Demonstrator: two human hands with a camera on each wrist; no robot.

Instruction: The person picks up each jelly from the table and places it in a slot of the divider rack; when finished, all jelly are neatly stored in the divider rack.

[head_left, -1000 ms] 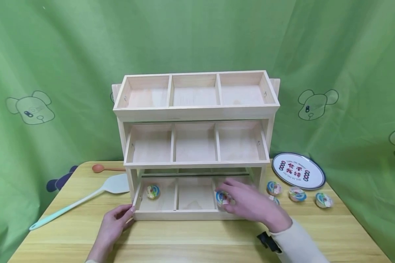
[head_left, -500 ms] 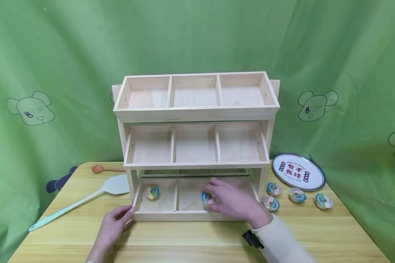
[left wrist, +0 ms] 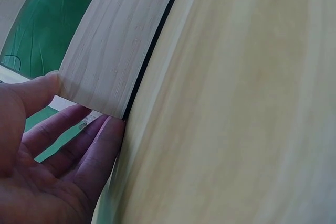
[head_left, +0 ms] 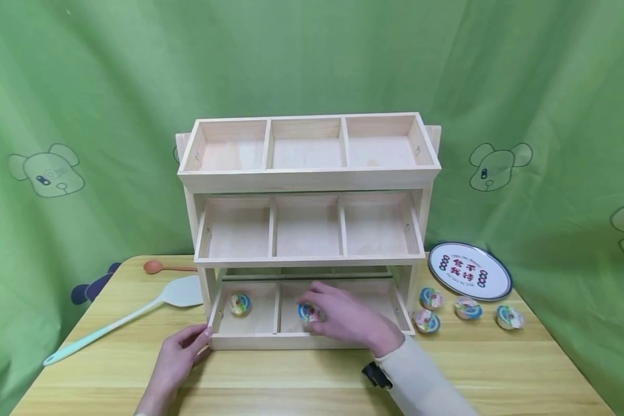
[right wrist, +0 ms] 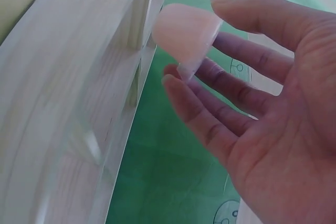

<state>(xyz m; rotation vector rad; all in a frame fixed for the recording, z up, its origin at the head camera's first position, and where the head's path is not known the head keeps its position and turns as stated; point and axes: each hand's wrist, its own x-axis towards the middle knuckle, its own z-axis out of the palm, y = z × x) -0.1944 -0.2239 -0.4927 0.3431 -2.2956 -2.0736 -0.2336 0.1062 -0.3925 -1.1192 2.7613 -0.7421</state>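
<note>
right grip [head_left: 345, 318]: we see jelly cup [head_left: 309, 312] pinched, left of palm, at middle compartment [head_left: 289, 293]
left grip [head_left: 177, 353]: holds tray [head_left: 260, 342] by corner

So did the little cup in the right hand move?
Yes, leftward: the little cup went from over the bottom tray's right compartment to over its middle one.

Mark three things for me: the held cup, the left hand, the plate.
Held cup [right wrist: 184, 31], right wrist view: pale outer wall.
Left hand [head_left: 179, 352], head view: back of the hand.
Plate [head_left: 470, 271], head view: middle of its printed face.
</note>
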